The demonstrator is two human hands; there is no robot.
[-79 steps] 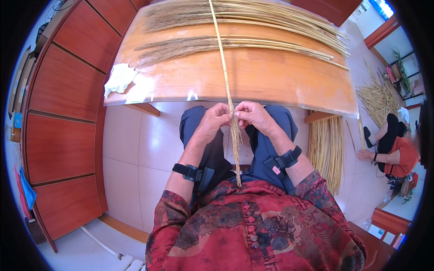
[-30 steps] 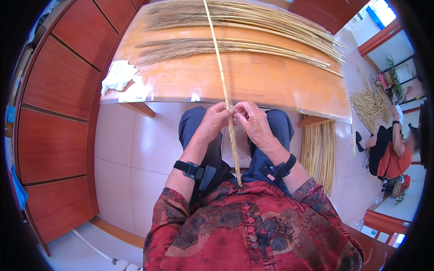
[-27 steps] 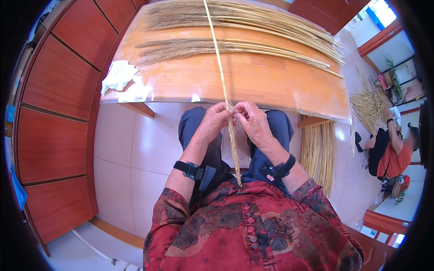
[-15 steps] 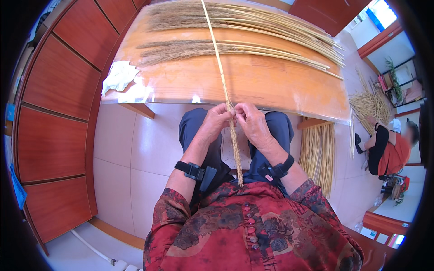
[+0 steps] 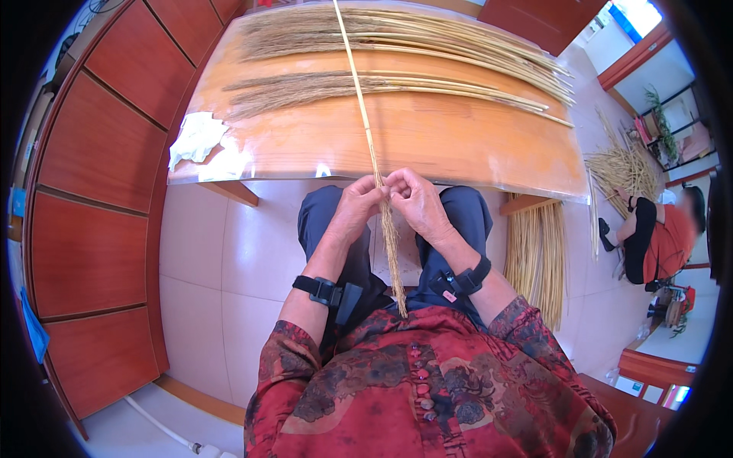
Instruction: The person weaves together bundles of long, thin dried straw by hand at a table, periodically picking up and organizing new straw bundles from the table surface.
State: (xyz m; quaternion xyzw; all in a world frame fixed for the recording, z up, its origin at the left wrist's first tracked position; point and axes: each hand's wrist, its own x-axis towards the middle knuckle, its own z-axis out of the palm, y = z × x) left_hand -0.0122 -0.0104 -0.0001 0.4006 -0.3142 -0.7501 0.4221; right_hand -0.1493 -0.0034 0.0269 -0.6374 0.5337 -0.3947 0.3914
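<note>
A long pale stalk [image 5: 354, 76] with a feathery seed head [image 5: 391, 252] runs from across the table [image 5: 481, 137] down between my knees. My left hand [image 5: 355, 208] grips it with fingers pinched just above the fluffy part. My right hand [image 5: 416, 204] pinches at the same spot, fingertips against the stalk beside the left fingers; finer strands there are hard to make out. More stalks with brushy heads [image 5: 427, 34] lie in bundles across the table, beyond both hands.
A crumpled white tissue [image 5: 195, 137] lies at the table's left corner. Red wooden cabinets [image 5: 92, 252] line the left. Bundled straw [image 5: 534, 259] sits beneath the table's right end. A co-worker in orange [image 5: 664, 240] crouches at right beside loose straw [image 5: 622, 172].
My hands have stayed on the stalk, shifting slightly left and changing finger positions. The co-worker has shifted posture and moved their arm.
</note>
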